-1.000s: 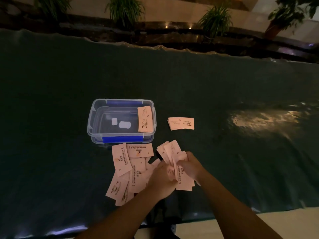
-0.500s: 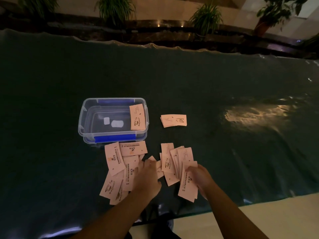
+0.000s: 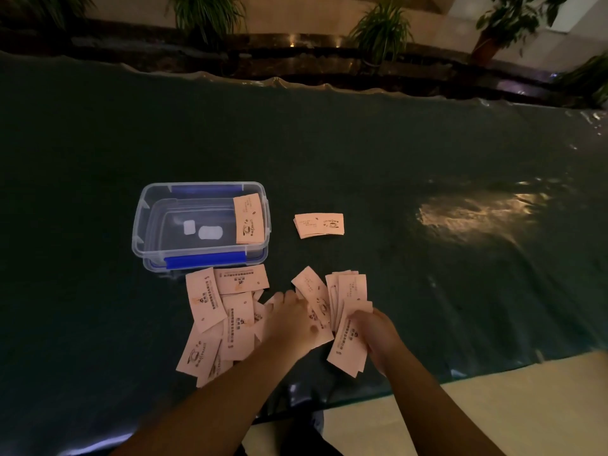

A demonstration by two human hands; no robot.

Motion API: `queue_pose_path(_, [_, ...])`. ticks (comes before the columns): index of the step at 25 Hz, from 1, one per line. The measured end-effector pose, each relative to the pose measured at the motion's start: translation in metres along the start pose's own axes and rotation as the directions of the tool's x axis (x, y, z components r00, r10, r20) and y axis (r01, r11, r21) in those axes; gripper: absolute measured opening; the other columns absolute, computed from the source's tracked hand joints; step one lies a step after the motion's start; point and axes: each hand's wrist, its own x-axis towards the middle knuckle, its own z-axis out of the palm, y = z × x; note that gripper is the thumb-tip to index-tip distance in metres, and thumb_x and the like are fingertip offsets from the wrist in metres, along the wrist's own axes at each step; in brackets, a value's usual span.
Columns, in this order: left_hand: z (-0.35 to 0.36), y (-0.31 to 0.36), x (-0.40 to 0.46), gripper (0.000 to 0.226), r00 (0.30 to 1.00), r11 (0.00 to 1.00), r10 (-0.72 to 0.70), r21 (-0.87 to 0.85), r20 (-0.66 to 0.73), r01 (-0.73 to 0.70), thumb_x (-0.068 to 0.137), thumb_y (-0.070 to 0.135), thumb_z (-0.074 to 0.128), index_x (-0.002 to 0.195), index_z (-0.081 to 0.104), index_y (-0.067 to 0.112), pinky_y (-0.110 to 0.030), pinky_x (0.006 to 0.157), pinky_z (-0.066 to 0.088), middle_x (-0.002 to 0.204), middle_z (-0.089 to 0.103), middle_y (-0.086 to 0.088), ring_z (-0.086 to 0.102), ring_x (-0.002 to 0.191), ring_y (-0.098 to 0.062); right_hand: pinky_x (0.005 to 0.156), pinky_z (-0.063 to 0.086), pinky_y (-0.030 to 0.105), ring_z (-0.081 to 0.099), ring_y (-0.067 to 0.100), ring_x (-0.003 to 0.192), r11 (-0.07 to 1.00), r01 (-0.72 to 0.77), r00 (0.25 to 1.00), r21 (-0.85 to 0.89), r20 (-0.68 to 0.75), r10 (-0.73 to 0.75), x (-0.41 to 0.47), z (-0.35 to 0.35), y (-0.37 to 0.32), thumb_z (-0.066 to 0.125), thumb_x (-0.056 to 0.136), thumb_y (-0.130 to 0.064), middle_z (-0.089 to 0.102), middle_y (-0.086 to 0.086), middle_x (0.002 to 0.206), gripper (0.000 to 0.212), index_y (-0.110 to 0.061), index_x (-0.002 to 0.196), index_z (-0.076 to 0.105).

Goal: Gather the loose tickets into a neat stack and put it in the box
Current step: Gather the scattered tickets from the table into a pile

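Several pale pink loose tickets lie scattered on the dark table in front of a clear plastic box with blue clips. One ticket leans inside the box at its right end. A small neat stack lies to the right of the box. My right hand grips a fanned bunch of tickets. My left hand rests with fingers spread on the tickets between the loose pile and the bunch, touching a tilted ticket.
A dark green glossy cover spans the table, with a bright light reflection at the right. The near table edge runs just below my hands. Potted plants line a ledge beyond the far edge.
My hands came apart from a joined grip, then the left hand moved right again onto the tickets next to the right hand's bunch. The camera view shifted slightly.
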Motion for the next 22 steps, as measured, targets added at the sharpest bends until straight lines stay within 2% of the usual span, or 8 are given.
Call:
queue_pose_path(1, [0.005,0.001,-0.005,0.052,0.999,0.999,0.035,-0.007,-0.001,-0.035,0.091,0.047,0.063,0.135,0.056,0.020,-0.045,0.104,0.042,0.134,0.054,-0.005,0.047,0.126,-0.026,0.084,0.065,0.050,0.077,0.033,0.095,1.000,0.002,1.000,-0.018,0.009,-0.002,0.000,0.000,0.000,0.058,0.099,-0.016,0.075,0.020,0.108,0.016,-0.019,0.114,0.065])
queue_pose_path(4, [0.022,-0.002,-0.019,0.052,0.987,0.987,0.159,0.004,-0.026,-0.159,0.093,0.043,0.063,0.140,0.052,0.025,-0.044,0.107,0.039,0.145,0.051,-0.002,0.043,0.132,-0.025,0.073,0.061,0.042,0.076,0.030,0.089,0.998,0.043,0.999,-0.049,0.007,-0.043,0.000,0.000,-0.002,0.058,0.100,-0.016,0.075,0.017,0.103,0.014,-0.020,0.112,0.064])
queue_pose_path(8, [0.030,-0.007,-0.029,0.059,0.963,0.962,0.270,0.036,0.008,-0.270,0.095,0.036,0.061,0.150,0.041,0.029,-0.048,0.118,0.029,0.158,0.040,0.003,0.032,0.145,-0.025,0.077,0.060,0.043,0.074,0.027,0.094,0.969,0.153,0.987,-0.192,0.076,-0.141,0.002,0.005,-0.006,0.060,0.097,-0.017,0.075,0.009,0.106,0.021,-0.026,0.115,0.066])
queue_pose_path(11, [0.026,-0.010,-0.024,0.058,0.942,0.937,0.334,0.102,0.020,-0.334,0.094,0.029,0.064,0.148,0.045,0.027,-0.047,0.118,0.031,0.156,0.045,0.001,0.036,0.142,-0.024,0.068,0.050,0.029,0.068,0.015,0.094,0.903,0.241,0.969,-0.356,0.146,-0.201,0.005,0.013,-0.015,0.065,0.094,-0.020,0.069,-0.004,0.108,0.022,-0.028,0.114,0.061])
queue_pose_path(14, [0.019,-0.013,-0.018,0.060,0.927,0.915,0.369,0.145,0.074,-0.376,0.091,0.021,0.069,0.147,0.047,0.024,-0.047,0.119,0.033,0.156,0.045,-0.002,0.038,0.142,-0.025,0.063,0.044,0.022,0.061,0.004,0.086,0.850,0.274,0.961,-0.450,0.154,-0.228,0.011,0.020,-0.023,0.072,0.093,-0.021,0.060,-0.015,0.098,0.027,-0.030,0.113,0.055])
queue_pose_path(16, [0.013,-0.013,-0.014,0.061,0.911,0.894,0.404,0.175,0.084,-0.412,0.089,0.021,0.071,0.146,0.048,0.021,-0.047,0.119,0.033,0.156,0.044,-0.004,0.038,0.143,-0.026,0.063,0.045,0.024,0.063,0.007,0.086,0.863,0.242,0.969,-0.444,0.148,-0.196,0.015,0.021,-0.027,0.073,0.092,-0.022,0.063,-0.012,0.098,0.027,-0.029,0.112,0.056])
queue_pose_path(19, [0.001,-0.013,-0.005,0.061,0.882,0.858,0.460,0.202,0.103,-0.472,0.087,0.018,0.073,0.143,0.052,0.017,-0.047,0.119,0.032,0.153,0.046,-0.006,0.039,0.141,-0.027,0.064,0.052,0.030,0.073,0.019,0.089,0.915,0.159,0.984,-0.370,0.134,-0.117,0.017,0.016,-0.029,0.072,0.091,-0.021,0.074,0.001,0.103,0.024,-0.021,0.114,0.064])
queue_pose_path(22, [-0.014,-0.011,0.005,0.061,0.853,0.824,0.497,0.222,0.161,-0.522,0.085,0.018,0.073,0.143,0.051,0.020,-0.054,0.116,0.034,0.155,0.043,-0.006,0.038,0.141,-0.027,0.065,0.056,0.034,0.076,0.024,0.089,0.955,0.119,0.992,-0.270,0.076,-0.102,0.016,0.001,-0.021,0.069,0.093,-0.018,0.076,0.007,0.104,0.026,-0.020,0.119,0.064])
